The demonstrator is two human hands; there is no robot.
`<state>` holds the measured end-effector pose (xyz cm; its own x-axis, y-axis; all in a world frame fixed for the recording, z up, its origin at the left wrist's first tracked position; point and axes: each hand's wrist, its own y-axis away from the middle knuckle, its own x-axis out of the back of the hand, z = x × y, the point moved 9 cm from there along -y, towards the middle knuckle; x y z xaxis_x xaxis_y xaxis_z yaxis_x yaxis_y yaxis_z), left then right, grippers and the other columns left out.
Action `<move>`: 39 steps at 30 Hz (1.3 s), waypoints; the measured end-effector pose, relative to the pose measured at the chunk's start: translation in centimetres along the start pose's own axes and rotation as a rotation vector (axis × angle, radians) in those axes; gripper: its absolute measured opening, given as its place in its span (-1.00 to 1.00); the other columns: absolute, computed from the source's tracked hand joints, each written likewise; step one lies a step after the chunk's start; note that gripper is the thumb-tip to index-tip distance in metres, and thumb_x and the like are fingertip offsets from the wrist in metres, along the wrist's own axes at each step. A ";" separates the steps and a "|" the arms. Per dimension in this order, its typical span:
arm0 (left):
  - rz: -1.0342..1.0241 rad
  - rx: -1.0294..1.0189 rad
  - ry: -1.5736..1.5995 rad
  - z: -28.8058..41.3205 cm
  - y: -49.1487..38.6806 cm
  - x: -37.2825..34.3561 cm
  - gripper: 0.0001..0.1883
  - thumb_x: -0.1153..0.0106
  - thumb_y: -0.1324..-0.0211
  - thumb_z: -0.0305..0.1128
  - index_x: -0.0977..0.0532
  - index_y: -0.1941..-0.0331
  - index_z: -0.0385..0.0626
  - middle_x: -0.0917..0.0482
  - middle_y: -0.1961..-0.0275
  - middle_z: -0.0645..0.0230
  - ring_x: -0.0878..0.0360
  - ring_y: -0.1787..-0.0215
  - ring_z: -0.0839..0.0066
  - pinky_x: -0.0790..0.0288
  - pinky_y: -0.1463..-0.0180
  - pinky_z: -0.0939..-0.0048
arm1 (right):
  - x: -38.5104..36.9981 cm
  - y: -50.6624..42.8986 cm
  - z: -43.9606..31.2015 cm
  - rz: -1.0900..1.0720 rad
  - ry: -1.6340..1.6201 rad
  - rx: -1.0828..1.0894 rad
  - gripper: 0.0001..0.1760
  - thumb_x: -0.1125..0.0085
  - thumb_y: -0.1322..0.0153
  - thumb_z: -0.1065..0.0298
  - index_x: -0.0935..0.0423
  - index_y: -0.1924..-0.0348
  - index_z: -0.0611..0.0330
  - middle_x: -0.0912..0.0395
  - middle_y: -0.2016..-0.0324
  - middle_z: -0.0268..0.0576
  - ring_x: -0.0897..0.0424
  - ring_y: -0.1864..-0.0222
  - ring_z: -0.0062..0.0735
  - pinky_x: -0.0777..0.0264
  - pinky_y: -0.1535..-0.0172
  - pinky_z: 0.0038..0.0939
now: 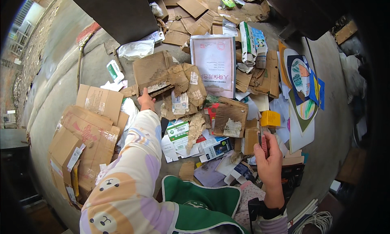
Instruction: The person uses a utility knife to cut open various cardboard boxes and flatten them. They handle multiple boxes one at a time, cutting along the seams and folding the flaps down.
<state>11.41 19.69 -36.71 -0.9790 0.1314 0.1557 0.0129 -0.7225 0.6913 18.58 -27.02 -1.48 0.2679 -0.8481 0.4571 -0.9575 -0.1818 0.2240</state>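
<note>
My left hand [146,101] reaches forward and grips the near left edge of a worn brown cardboard box [154,70]. The box is partly flattened, with a torn, whitish strip along its near edge. Behind my fingers, the underside of the box is hidden. My right hand [269,158] holds a knife [264,145] with a reddish handle, its narrow blade pointing away from me. Just left of the blade lies a small brown carton [251,137]. A yellow box [270,118] sits beyond the knife. Between my hands is a corrugated cardboard piece [230,115] with a whitish patch.
Flattened cartons [88,124] are stacked at left. A large printed document folder [213,66] lies ahead, near more cardboard [192,17]. Paper artwork [301,81] is piled at right. Coiled white cable [315,223] is at lower right; a broom [80,55] lies at left.
</note>
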 end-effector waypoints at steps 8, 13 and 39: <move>-0.148 -0.432 0.199 9.0 3.7 -2.7 -0.73 -0.11 0.07 -0.36 -0.46 0.32 -0.33 -0.46 0.44 0.32 -0.35 0.52 0.50 -0.26 0.47 0.43 | 0.2 -0.1 -0.3 -0.030 -0.004 0.005 -0.66 -0.08 -0.35 0.46 -0.34 0.03 0.38 -0.53 0.34 -0.15 -0.49 0.25 -0.64 -0.38 0.24 -0.57; -0.302 -0.477 0.088 14.5 9.2 -3.3 -0.80 -0.10 0.13 -0.36 -0.45 0.44 -0.26 -0.41 0.45 0.37 -0.26 0.44 0.48 -0.21 0.29 0.39 | 1.6 0.8 -1.6 0.054 -0.023 0.152 -0.66 -0.09 -0.34 0.45 -0.35 0.05 0.38 -0.53 0.35 -0.14 -0.49 0.32 -0.59 -0.39 0.25 -0.53; -2.162 0.205 -0.074 9.1 45.9 7.0 -0.21 0.07 -0.11 0.25 -0.22 -0.27 -0.11 -0.31 -0.28 0.22 -0.25 -0.30 0.27 -0.13 -0.31 0.14 | 0.8 6.5 -2.5 -0.383 -0.657 0.134 -0.13 -0.48 -0.12 0.07 -0.25 -0.17 0.21 -0.45 0.03 -0.22 -0.45 0.04 -0.44 -0.34 -0.02 -0.46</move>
<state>7.04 -6.34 2.51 0.5056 0.4427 -0.7405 -0.7788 0.6035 -0.1709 12.83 -27.66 2.52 0.5045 -0.8277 -0.2455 -0.8270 -0.5450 0.1379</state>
